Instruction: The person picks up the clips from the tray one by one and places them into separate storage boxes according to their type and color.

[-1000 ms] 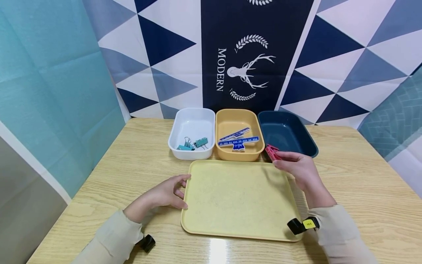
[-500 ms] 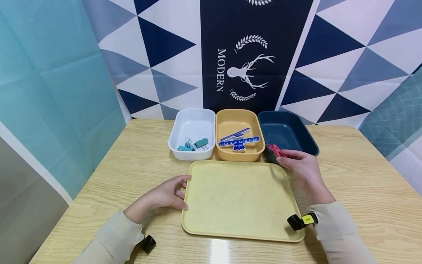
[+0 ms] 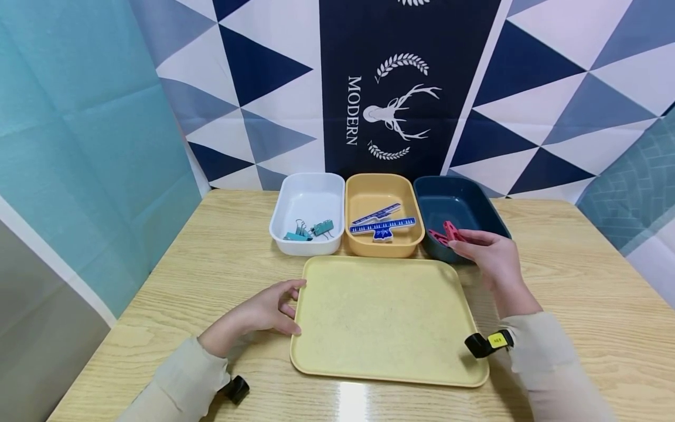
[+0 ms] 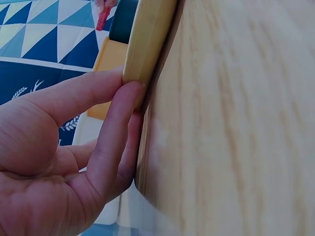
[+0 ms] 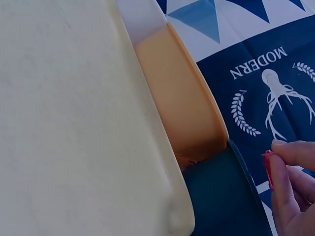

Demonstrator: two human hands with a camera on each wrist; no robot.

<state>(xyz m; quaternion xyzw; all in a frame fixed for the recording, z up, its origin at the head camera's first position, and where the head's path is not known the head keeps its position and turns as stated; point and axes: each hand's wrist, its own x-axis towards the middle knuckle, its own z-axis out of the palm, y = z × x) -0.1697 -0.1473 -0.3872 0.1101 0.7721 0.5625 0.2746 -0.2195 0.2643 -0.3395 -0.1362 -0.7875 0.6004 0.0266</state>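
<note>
My right hand pinches a red clothespin between thumb and fingers, over the near part of the dark blue bin. In the head view a second red piece shows just left of the held one; whether it is a separate clothespin I cannot tell. My left hand rests at the left edge of the pale yellow tray, its thumb and forefinger touching the rim well apart from each other. Up close in the left wrist view, its fingertips lie against the tray's side.
A yellow bin with blue-and-white piano-key clips stands left of the blue one. Beside it, the white bin holds several teal binder clips. All three line the far side of the wooden table, before a patterned cloth.
My right hand has moved slightly right and farther away, carrying the red clothespin from the bins' near edge to over the blue bin. The left hand and tray stay put.
</note>
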